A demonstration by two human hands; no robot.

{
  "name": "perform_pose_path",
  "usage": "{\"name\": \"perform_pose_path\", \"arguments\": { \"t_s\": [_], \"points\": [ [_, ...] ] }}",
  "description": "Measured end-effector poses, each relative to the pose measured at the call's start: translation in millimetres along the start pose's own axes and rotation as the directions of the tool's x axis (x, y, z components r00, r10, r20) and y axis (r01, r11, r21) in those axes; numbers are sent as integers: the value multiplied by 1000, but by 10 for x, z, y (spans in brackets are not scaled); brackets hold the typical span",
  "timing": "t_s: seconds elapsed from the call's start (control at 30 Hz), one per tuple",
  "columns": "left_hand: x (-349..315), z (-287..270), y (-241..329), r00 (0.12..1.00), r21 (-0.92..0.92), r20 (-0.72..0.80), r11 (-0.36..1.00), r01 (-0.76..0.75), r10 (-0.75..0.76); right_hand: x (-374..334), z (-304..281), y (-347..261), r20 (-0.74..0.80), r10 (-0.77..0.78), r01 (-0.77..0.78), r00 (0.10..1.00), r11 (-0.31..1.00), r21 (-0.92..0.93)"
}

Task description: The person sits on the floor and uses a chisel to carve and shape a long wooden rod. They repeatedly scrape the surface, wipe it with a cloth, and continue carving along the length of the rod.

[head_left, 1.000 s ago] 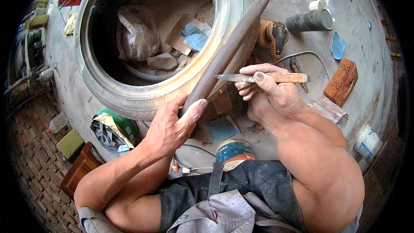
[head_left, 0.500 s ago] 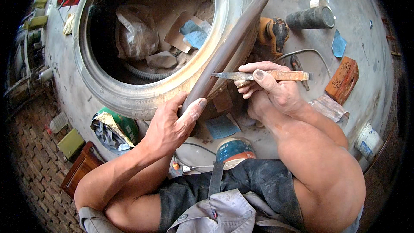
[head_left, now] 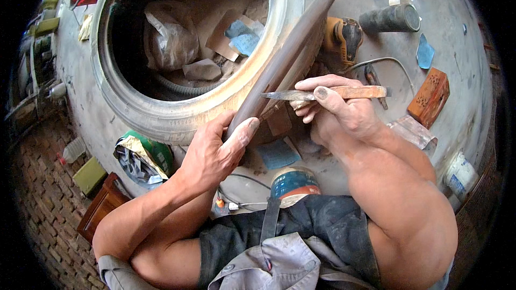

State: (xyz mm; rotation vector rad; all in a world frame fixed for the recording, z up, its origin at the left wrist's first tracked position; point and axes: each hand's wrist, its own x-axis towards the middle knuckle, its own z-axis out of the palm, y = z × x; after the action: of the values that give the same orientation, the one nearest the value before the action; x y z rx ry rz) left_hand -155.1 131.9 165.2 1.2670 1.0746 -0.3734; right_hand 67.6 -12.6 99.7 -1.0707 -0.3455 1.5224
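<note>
Sitting left of the left fingers: green bag [head_left: 156, 153], open, crumpled stuff inside. Left hand [head_left: 212, 153] closed around the near end of a dark stick [head_left: 293, 53], thumb on top, fingers wrapped on the far side, no visible gap. Stick runs up and right from those fingers, over the edge of a tire [head_left: 177, 121] that lies ahead of them. Right of the left fingers, knife [head_left: 287, 95] tip points at the stick's side; looks like contact, can't confirm. Right hand [head_left: 338, 104] folded around the knife handle, thumb pressed on top, fingers curled under. Beyond the right fingers: orange sander [head_left: 344, 40]; further right, carved wooden block [head_left: 429, 96].

Risks, left to right: left thumb is near the blade's line, so a slip toward it could cut; too much push or a smooth surface would cause that. Stick could roll or swing on the tire if the left grip loosens, as only one end is held. Tip could skid and gouge if the right wrist tilts.

Stick look: near end hidden inside left fingers; middle brown-grey, smooth, faintly streaked; slight curve; far end greyer, narrowing to a blunt rounded tip.
</note>
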Motion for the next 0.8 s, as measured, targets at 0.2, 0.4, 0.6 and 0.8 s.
{"name": "perform_pose_path", "arguments": {
  "t_s": [0.2,0.4,0.6,0.8],
  "points": [
    [15,-26,-21,1000,-4,3,1000,-12,12,-63,-51,-64,-107,-149,158,983,984,85],
    [-16,21,-10,998,26,-30,998,-59,60,-414,-905,18,-429,-308,385,849,917,105],
    [13,21,-87,998,23,-27,999,-49,50,-883,-1976,368,-825,-162,-57,541,972,-228],
    [11,31,-35,997,36,1,996,-78,78,-656,-2385,804,-829,-32,52,558,999,-4]
  ]
}}
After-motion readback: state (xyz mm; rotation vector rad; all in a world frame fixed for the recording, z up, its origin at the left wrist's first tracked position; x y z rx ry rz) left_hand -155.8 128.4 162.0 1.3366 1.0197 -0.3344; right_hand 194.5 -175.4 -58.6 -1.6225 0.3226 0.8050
